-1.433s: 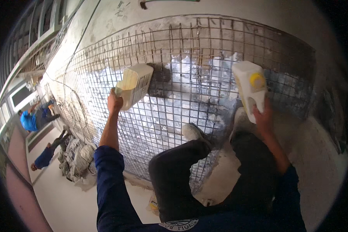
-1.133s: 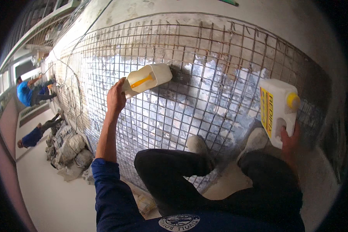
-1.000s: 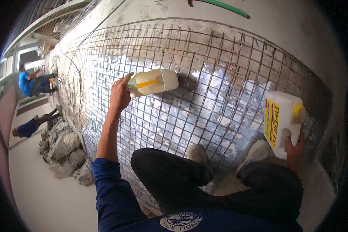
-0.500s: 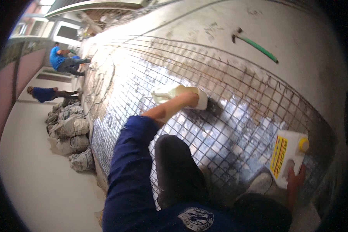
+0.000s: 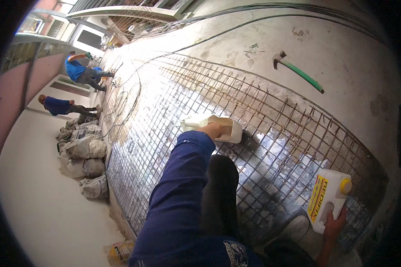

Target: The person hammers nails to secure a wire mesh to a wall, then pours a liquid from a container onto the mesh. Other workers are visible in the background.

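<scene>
My left hand [image 5: 214, 130] is closed on a white plastic jug with its side cut open [image 5: 235, 130], which it holds just over the rebar mesh [image 5: 263, 187]. The hand partly covers the cut jug, and my sleeve hides the wrist. Lower right, my right hand [image 5: 335, 224] grips the handle of a whole white jug [image 5: 335, 196] with a yellow screw cap and a yellow label. That jug is tilted above the mesh, beside my shoe [image 5: 295, 229]. Beneath the bars the floor looks wet and shiny, with a dark patch beside the cut jug.
A green-handled hammer [image 5: 300, 73] lies on bare concrete beyond the mesh. Long cables [image 5: 236, 27] run across the floor. Filled sacks [image 5: 87, 149] are piled at the left. Two people [image 5: 78, 71] work at the far left. A yellow-labelled bag [image 5: 119, 253] sits lower left.
The view has shifted, and floor and jugs appear lower. My left arm now covers more of my leg. The far person in bright blue has raised an arm. Both hands keep their holds.
</scene>
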### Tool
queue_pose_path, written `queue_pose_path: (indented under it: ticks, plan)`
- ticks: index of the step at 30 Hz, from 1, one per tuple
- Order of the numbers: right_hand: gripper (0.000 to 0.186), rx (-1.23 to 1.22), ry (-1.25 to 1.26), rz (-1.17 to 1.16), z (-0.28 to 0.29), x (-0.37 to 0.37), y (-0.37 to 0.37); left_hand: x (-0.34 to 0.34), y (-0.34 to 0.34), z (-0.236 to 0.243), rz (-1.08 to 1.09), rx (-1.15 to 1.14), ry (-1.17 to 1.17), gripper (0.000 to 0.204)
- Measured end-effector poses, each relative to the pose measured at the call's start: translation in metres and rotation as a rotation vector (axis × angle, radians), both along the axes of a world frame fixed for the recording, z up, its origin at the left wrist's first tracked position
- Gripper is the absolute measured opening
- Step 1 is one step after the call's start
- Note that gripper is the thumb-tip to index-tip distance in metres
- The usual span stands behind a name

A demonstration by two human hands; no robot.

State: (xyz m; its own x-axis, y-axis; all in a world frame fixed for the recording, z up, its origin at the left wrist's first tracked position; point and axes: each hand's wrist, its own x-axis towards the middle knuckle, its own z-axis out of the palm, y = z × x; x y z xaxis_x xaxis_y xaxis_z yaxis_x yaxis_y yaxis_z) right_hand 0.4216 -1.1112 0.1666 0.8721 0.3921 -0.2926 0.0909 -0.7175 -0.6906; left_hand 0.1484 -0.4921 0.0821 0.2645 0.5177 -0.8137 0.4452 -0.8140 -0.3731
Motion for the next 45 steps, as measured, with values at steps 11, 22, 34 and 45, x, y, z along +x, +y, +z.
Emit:
queue_pose_path:
  ticks: [11,22,34,45]
  plan:
    - [0.048,-0.008,0.04,-0.033,0.035,-0.006,0.026,0.004,0.002,-0.017,-0.058,-0.067,-0.309,0.044]
    - [0.042,0.004,0.154,-0.036,0.027,0.001,0.016,0.043,-0.078,0.141,-0.399,0.129,-0.159,0.016]
    - [0.039,0.006,0.272,-0.098,0.046,-0.003,0.027,-0.138,-0.112,0.228,0.737,-0.092,-0.854,0.016]
    - [0.059,0.077,-0.021,-0.06,0.045,-0.039,0.017,-0.229,-0.091,0.026,0.892,-0.2,-0.399,0.024]
